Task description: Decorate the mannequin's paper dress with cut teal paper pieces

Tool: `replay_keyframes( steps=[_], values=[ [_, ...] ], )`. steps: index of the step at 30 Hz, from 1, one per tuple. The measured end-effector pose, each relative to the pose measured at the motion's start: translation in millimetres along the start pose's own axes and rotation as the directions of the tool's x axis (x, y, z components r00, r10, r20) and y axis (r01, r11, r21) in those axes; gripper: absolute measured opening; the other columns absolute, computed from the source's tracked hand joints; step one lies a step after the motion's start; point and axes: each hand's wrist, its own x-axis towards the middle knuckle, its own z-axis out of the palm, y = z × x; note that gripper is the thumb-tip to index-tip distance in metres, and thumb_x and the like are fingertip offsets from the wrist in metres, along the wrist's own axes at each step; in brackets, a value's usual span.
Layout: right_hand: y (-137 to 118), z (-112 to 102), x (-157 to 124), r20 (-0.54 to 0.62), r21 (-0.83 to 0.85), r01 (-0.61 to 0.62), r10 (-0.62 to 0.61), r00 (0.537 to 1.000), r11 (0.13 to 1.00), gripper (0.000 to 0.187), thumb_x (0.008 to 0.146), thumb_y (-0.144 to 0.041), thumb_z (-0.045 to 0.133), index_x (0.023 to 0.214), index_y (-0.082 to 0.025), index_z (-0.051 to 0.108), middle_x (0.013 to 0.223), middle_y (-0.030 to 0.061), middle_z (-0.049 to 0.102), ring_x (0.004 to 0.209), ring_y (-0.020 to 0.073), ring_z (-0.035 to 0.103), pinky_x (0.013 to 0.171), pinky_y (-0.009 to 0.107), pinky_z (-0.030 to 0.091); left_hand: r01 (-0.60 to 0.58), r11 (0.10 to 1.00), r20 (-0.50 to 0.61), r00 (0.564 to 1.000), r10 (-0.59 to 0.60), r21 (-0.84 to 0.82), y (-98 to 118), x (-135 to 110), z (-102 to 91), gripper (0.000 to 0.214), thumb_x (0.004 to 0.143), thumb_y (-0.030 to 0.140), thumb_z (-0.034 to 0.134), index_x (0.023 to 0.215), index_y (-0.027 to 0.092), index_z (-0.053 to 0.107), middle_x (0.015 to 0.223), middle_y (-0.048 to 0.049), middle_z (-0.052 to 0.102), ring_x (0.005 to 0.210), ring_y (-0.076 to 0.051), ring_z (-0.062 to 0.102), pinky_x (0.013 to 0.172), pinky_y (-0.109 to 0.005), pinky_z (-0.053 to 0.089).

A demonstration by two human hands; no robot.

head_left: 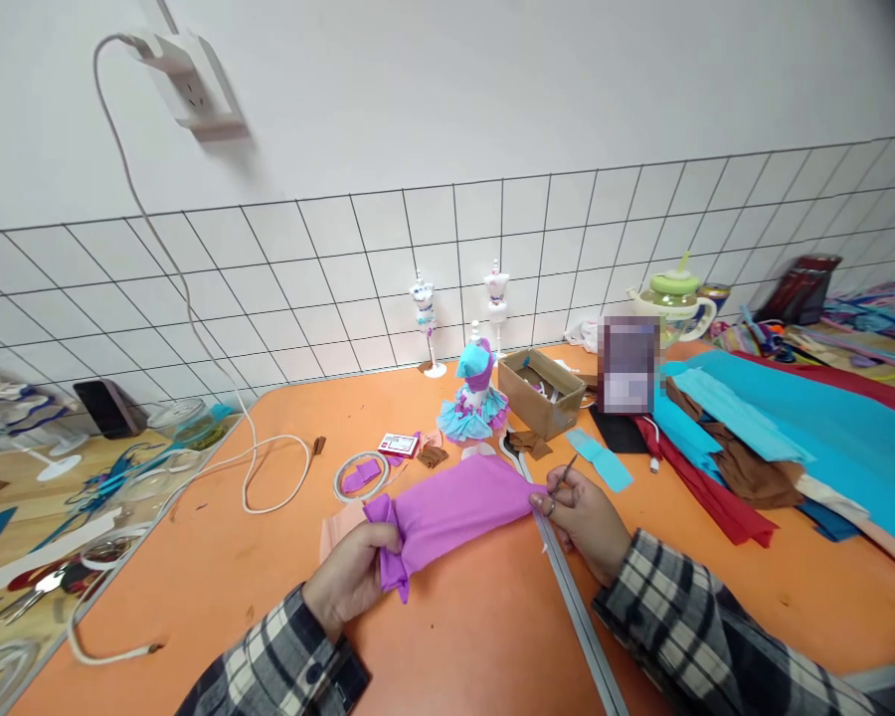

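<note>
A piece of purple fabric (pixel 462 507) is stretched between my two hands above the orange table. My left hand (pixel 358 567) is closed on its bunched left end. The far right corner is pinched by my right hand (pixel 586 517), where a thin dark pointed tool (pixel 565 472) also sticks up between the fingers; its kind I cannot make out. Below my right hand runs a long grey metal strip (pixel 578 607). Behind the fabric stands a small dress form in a blue and purple ruffled dress (pixel 475 393). Peach fabric (pixel 337 532) lies partly hidden by my left hand.
A cardboard box (pixel 543 393) and two small white mannequins (pixel 427 318) stand near the tiled wall. White rings (pixel 362 477) lie left of the fabric. A white cable (pixel 250 447) crosses the left side. Blue cloth (pixel 835 428) and a teapot (pixel 675 303) are at right.
</note>
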Motion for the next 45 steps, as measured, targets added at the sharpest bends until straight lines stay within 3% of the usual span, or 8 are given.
replay_keyframes(
  steps=[23,26,27,31,35,38,43,45],
  values=[
    [-7,-6,7,-0.113,0.040,0.016,-0.011,0.993,0.999,0.045,0.069,-0.051,0.068,0.089,-0.023,0.040,0.058,-0.0072,0.058,0.035,0.0078,0.046,0.031,0.016,0.035,0.008,0.993,-0.099,0.995,-0.020,-0.120,1,-9,2.6,0.017,0.081,-0.003,0.054,0.090,0.008,0.063,0.074,-0.0098,0.073,0.059,-0.018,0.071,0.058,-0.029,0.061],
    [-19,-7,-9,0.107,0.062,-0.088,0.081,0.991,0.994,0.049,0.070,-0.060,0.064,0.092,-0.021,0.044,0.082,0.0044,0.070,0.038,0.0079,0.051,0.030,0.016,0.037,-0.032,0.989,-0.150,0.989,0.009,-0.146,9,-10,2.9,0.019,0.081,-0.004,0.053,0.094,0.007,0.062,0.082,-0.0126,0.074,0.069,-0.021,0.073,0.065,-0.031,0.062],
    [-22,-5,-18,0.331,0.027,-0.165,0.147,0.932,0.986,0.052,0.068,-0.062,0.064,0.091,-0.019,0.047,0.082,0.0072,0.071,0.036,0.0080,0.051,0.030,0.017,0.037,-0.024,0.987,-0.151,0.989,0.000,-0.161,10,-11,3.3,0.019,0.081,-0.004,0.052,0.094,0.006,0.062,0.083,-0.0132,0.074,0.070,-0.021,0.073,0.065,-0.030,0.061],
    [-28,18,-46,0.865,-0.235,-0.373,0.369,0.341,0.897,0.075,0.063,-0.078,0.053,0.087,-0.008,0.063,0.085,0.0190,0.071,0.044,0.0109,0.057,0.033,0.015,0.038,0.011,0.977,-0.097,0.995,-0.033,-0.213,0,-9,6.8,0.016,0.082,-0.003,0.052,0.089,0.007,0.062,0.076,-0.0110,0.072,0.061,-0.017,0.071,0.059,-0.025,0.060],
    [-40,50,-42,0.893,-0.352,-0.397,0.432,0.128,0.847,0.075,0.066,-0.073,0.059,0.109,-0.011,0.062,0.115,0.0200,0.063,0.070,0.0162,0.065,0.042,0.019,0.048,0.017,0.977,-0.118,0.992,-0.043,-0.210,-6,-8,7.5,0.010,0.083,0.004,0.056,0.088,0.011,0.062,0.076,-0.0092,0.071,0.061,-0.017,0.069,0.059,-0.029,0.058],
    [-45,63,-29,0.905,-0.339,-0.407,0.412,0.105,0.848,0.069,0.074,-0.070,0.055,0.113,-0.014,0.059,0.125,0.0199,0.058,0.082,0.0174,0.064,0.048,0.022,0.052,0.038,0.990,-0.114,0.992,-0.054,-0.137,-4,-8,5.3,0.008,0.081,0.004,0.059,0.085,0.010,0.063,0.075,-0.0090,0.070,0.062,-0.016,0.068,0.062,-0.028,0.058],
    [-29,64,-22,0.876,-0.232,-0.424,0.377,0.300,0.876,0.072,0.074,-0.072,0.053,0.116,-0.014,0.057,0.118,0.0211,0.062,0.087,0.0193,0.063,0.049,0.023,0.053,0.020,1.000,-0.102,0.995,-0.020,-0.001,-6,-7,6.6,0.007,0.077,0.002,0.062,0.075,0.008,0.065,0.067,-0.0080,0.068,0.056,-0.015,0.065,0.053,-0.022,0.054],
    [-20,64,-23,0.884,-0.237,-0.436,0.379,0.274,0.868,0.076,0.071,-0.073,0.055,0.115,-0.012,0.058,0.113,0.0226,0.064,0.083,0.0202,0.064,0.046,0.024,0.053,0.027,1.000,-0.114,0.993,-0.027,-0.003,-9,-5,8.3,0.008,0.076,0.001,0.062,0.074,0.007,0.066,0.067,-0.0081,0.068,0.055,-0.014,0.064,0.051,-0.021,0.053]
  ],
)
